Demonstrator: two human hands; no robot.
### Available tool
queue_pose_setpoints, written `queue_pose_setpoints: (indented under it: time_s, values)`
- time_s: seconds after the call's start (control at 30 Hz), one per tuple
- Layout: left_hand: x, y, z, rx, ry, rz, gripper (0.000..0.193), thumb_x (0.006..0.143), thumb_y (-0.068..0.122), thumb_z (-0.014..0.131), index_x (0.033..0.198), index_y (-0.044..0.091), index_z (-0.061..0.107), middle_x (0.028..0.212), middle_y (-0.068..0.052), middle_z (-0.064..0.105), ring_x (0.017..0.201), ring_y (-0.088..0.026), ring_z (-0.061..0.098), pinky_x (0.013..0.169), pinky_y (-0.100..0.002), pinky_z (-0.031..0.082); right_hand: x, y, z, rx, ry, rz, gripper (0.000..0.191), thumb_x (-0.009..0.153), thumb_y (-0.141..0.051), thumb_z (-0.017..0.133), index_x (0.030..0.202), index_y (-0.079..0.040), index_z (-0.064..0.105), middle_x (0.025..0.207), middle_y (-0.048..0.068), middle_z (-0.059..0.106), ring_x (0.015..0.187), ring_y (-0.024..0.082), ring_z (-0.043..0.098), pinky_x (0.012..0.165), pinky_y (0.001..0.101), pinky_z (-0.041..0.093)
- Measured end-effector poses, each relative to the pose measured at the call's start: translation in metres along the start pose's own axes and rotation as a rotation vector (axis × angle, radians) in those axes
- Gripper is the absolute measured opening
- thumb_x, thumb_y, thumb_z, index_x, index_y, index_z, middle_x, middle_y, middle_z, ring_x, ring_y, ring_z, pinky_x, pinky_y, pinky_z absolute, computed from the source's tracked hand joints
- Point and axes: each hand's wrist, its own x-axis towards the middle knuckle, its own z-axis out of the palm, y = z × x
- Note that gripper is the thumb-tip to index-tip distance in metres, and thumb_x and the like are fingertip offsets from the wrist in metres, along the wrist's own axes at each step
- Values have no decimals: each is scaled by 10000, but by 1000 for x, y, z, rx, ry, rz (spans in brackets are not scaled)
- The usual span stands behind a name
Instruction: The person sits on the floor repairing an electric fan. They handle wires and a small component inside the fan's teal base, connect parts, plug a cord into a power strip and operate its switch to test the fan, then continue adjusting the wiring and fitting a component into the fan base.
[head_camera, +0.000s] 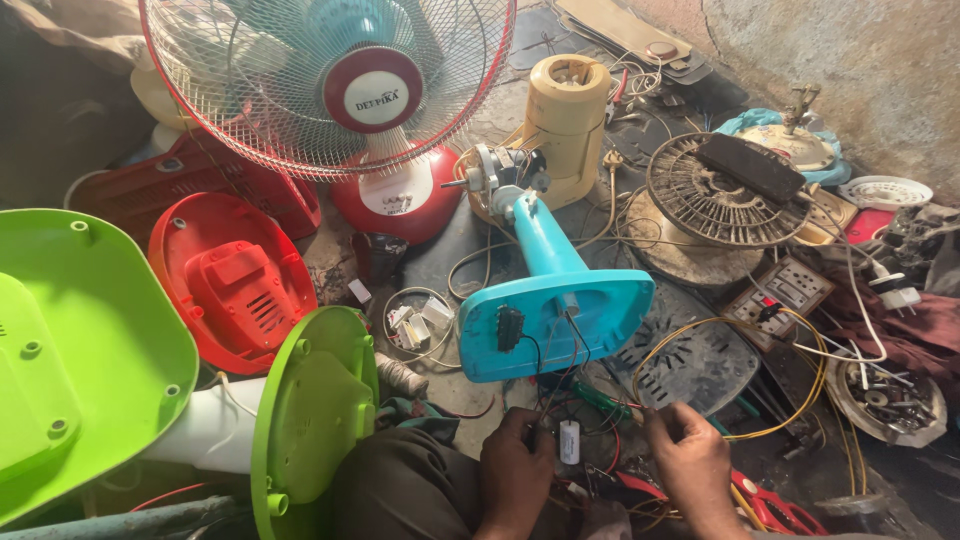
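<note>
A light-blue fan stand (555, 300) lies on its side on the floor, its base facing me with thin black wires hanging from it. Below it, my left hand (515, 470) pinches a black wire next to a small white cylindrical capacitor (569, 442). My right hand (690, 455) is closed on thin wires just right of the capacitor, near a loop of yellow wire (800, 400). Red and green wires lie tangled between both hands.
A red-and-white grilled fan (330, 85) stands at the back. Green fan bases (90, 350) lie at left, a red base (235, 285) beside them. A cream motor housing (568, 115), a dark round grille (725, 195), a switchboard (785, 290) and red pliers (770, 505) crowd the right.
</note>
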Motion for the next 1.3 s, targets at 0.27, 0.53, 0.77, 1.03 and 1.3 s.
queue_pose_setpoints:
  time_s: [0.27, 0.53, 0.77, 1.03, 1.3]
  values:
    - [0, 1, -2, -6, -6, -22, 145, 831, 142, 700, 944, 52, 713, 710, -148, 745, 650, -289, 757, 595, -417, 548, -2, -8, 0, -14, -18, 40, 301, 877, -308, 731, 794, -19, 711, 570, 87, 641, 545, 139, 542, 567, 351, 479]
    - [0, 1, -2, 16, -23, -41, 146, 851, 153, 683, 952, 53, 718, 715, -151, 744, 654, -296, 754, 600, -423, 544, -1, -2, 2, -2, -22, 28, 283, 880, -292, 730, 797, -22, 717, 584, 73, 655, 556, 127, 558, 580, 339, 491]
    - [1, -2, 0, 4, 3, 12, 155, 840, 147, 689, 957, 50, 717, 719, -150, 743, 653, -294, 751, 597, -419, 546, -1, 10, 9, 189, -119, -44, 151, 839, -157, 724, 813, -9, 726, 596, 36, 614, 568, 77, 504, 536, 296, 449]
    - [1, -5, 0, 20, 7, 20, 133, 841, 143, 693, 931, 46, 712, 711, -146, 741, 640, -299, 738, 590, -430, 537, -6, 3, 7, 118, -95, -4, 215, 861, -202, 747, 784, -2, 726, 560, 40, 578, 540, 84, 474, 513, 297, 421]
    - [2, -6, 1, 4, 14, 31, 169, 819, 129, 698, 968, 51, 709, 752, -150, 754, 690, -302, 753, 608, -424, 556, -5, -7, 5, 67, -67, -10, 233, 862, -232, 745, 787, -13, 722, 562, 44, 611, 539, 91, 504, 529, 297, 452]
